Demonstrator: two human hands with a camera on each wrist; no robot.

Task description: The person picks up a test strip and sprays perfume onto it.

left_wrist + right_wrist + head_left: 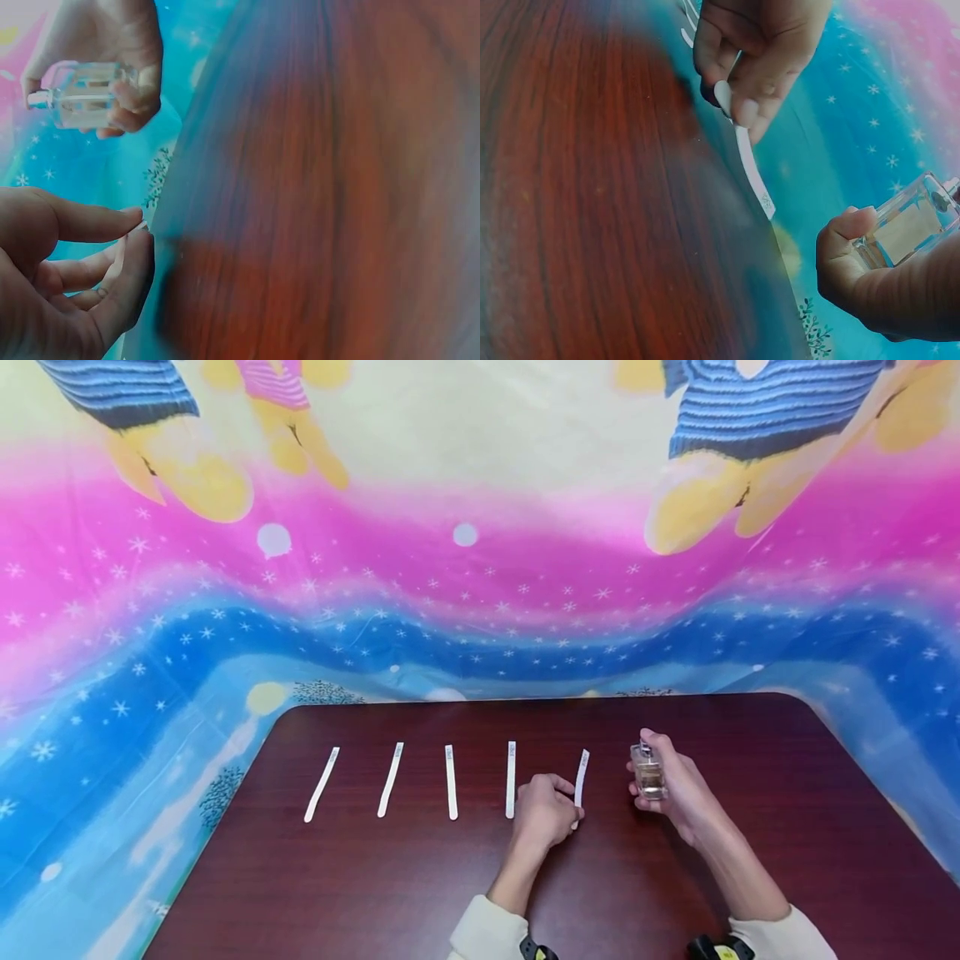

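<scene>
My left hand (546, 810) pinches the near end of a white paper test strip (582, 772) between thumb and forefinger, low over the table. In the right wrist view that strip (751, 169) curves out past the fingertips, with small print at its far end. To its right, my right hand (678, 785) grips a clear glass perfume bottle (649, 774) of pale yellow liquid, the thumb up at the spray top. The left wrist view shows the bottle (86, 96) lying sideways in the frame, fingers wrapped round its base.
Several more white strips lie in a spaced row on the dark red wooden table (360, 885), among them one strip (511, 781) beside my left hand and another strip (322, 785) at the far left. A colourful printed cloth (480, 577) hangs behind the table's back edge.
</scene>
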